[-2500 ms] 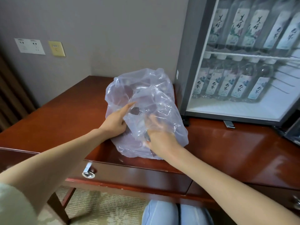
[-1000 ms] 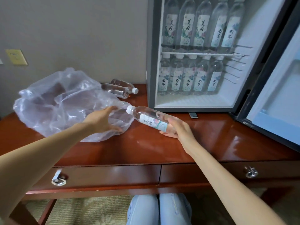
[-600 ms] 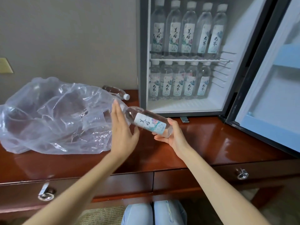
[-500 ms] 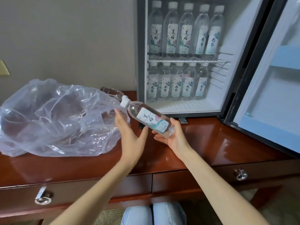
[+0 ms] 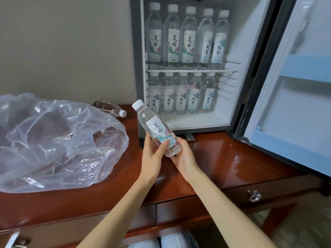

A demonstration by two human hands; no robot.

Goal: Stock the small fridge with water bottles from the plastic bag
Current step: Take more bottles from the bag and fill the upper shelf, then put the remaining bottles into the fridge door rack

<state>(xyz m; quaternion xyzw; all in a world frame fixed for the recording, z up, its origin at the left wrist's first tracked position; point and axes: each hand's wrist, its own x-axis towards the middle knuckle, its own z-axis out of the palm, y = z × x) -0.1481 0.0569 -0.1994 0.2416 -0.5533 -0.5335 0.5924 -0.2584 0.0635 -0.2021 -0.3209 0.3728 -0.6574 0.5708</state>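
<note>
A clear water bottle (image 5: 155, 127) with a white cap and a printed label is tilted, cap up and to the left, just in front of the small fridge (image 5: 231, 97). My left hand (image 5: 154, 151) grips its lower part from the left, and my right hand (image 5: 182, 154) cups its base from the right. The fridge stands open, with several bottles upright on its upper shelf (image 5: 189, 70) and several more on its floor. A crumpled clear plastic bag (image 5: 53, 140) lies on the desk to the left.
Another bottle (image 5: 111, 108) lies on its side on the red-brown wooden desk (image 5: 223, 158), behind the bag. The fridge door (image 5: 290, 86) swings out to the right. Drawers with metal pulls (image 5: 254, 195) run along the desk front.
My right hand drew a bottle out of the bag and carried it right, toward the fridge. My left hand let go of the bag and took hold of the bottle, now tilted more upright.
</note>
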